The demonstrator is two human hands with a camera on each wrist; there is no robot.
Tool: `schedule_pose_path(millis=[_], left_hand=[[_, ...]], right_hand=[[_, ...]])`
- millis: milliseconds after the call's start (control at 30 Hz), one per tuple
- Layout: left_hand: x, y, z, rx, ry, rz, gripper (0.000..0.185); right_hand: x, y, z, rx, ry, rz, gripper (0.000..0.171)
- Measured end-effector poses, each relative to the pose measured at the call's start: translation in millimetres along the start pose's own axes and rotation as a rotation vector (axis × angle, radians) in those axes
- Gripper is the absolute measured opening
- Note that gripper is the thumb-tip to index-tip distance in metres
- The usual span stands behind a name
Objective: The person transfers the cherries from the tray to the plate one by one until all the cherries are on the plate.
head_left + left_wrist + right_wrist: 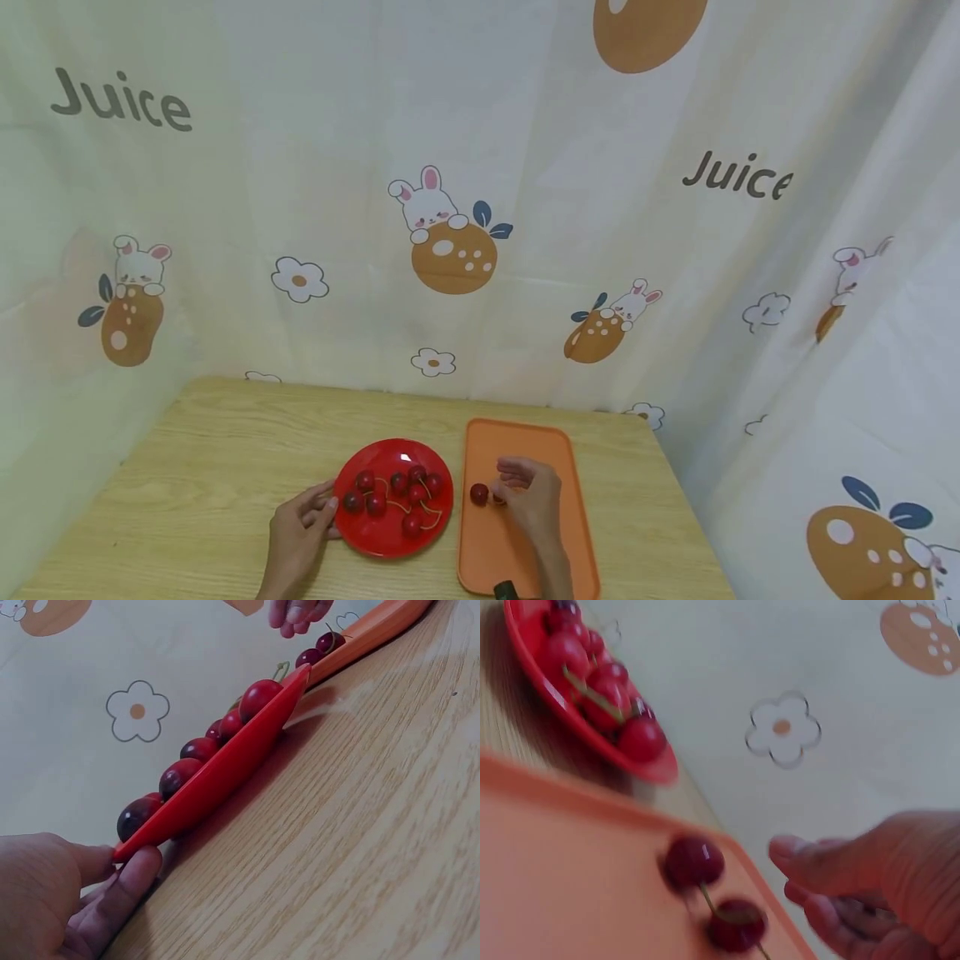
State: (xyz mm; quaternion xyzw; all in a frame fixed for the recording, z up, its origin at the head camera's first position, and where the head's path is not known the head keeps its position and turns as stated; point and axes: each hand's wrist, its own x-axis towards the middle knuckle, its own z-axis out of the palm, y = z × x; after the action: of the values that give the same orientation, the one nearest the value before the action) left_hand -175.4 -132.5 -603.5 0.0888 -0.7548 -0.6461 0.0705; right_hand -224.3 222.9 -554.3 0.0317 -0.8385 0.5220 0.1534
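A red plate (386, 547) holds several dark red cherries (377, 504), some with green stems. My left hand (296, 533) pinches the plate's left rim, thumb above and fingers beneath, and the left wrist view shows that edge close up. To the right lies an orange tray (487, 554) with two cherries on it, one cherry (695, 861) beside another cherry (737, 925). Over the tray hovers my right hand (534, 500), thumb and fingers apart with nothing between them. From the head, its thumb partly covers the second cherry.
Both plate and tray rest on a wood-grain table (210, 467), side by side with a narrow gap. A pale curtain (337, 208) printed with rabbits, fruit and flowers hangs behind the table and along its sides. A small black object (506, 590) overlaps the tray's near edge.
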Motion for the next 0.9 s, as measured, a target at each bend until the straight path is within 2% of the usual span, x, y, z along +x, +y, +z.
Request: schedule_pose_path(millis=[167,300,567,900], left_hand=[[-0.6,-0.7,0.4,0.009,0.001,0.006,0.04],[-0.4,-1.4,0.2,0.002,0.005,0.029,0.039],[0.6,-1.4,-0.5,-0.016,0.006,0.043,0.038],[0.2,-1.4,-0.9,-0.028,-0.002,0.023,0.038]], right_hand=[[-3,9,-9,-0.188,0.019,-0.083,0.034],[-5,14,-14,-0.272,0.028,-0.121,0.034],[-9,26,-17,-0.371,-0.057,-0.04,0.032],[-12,31,-21,-0.427,-0.049,0.003,0.027]])
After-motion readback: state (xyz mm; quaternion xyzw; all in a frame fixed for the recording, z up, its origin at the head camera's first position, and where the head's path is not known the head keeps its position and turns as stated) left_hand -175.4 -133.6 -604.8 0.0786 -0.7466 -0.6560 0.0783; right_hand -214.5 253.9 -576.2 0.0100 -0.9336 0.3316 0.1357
